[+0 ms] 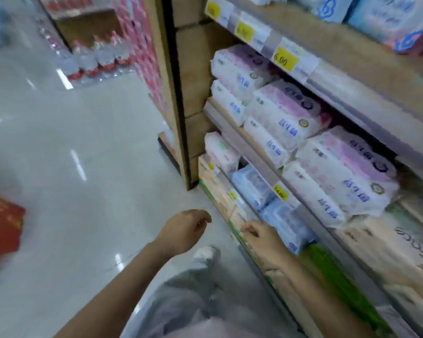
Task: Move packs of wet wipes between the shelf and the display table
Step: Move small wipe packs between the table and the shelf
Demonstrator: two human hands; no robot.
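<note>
Since the head view is the only one, all entries come from it; blur limits detail. Right hand (261, 237) is down at the front edge of the lowest visible tier of the shelf (252, 154), knuckles up and fingers bent. It lies against the near blue pack (288, 225), but whether the fingers pinch anything or merely rest on the edge cannot be told. Left hand (186, 228) hangs over the floor (83, 142), off the shelf's front edge, its fingers loosely curled and holding nothing. A far blue pack (252, 184) sits further along the same tier, and pink packs (279, 113) are stacked on the tier above. Judgement: the blue packs are taken to be the wipes. The near one lies just to the right of the right hand's fingers and slightly deeper in. Its long axis appears to run along the front edge, so a grip across its short width from the front looks workable. The right hand is clearly the nearer, with the left well apart from any pack. Display table not in view.
</note>
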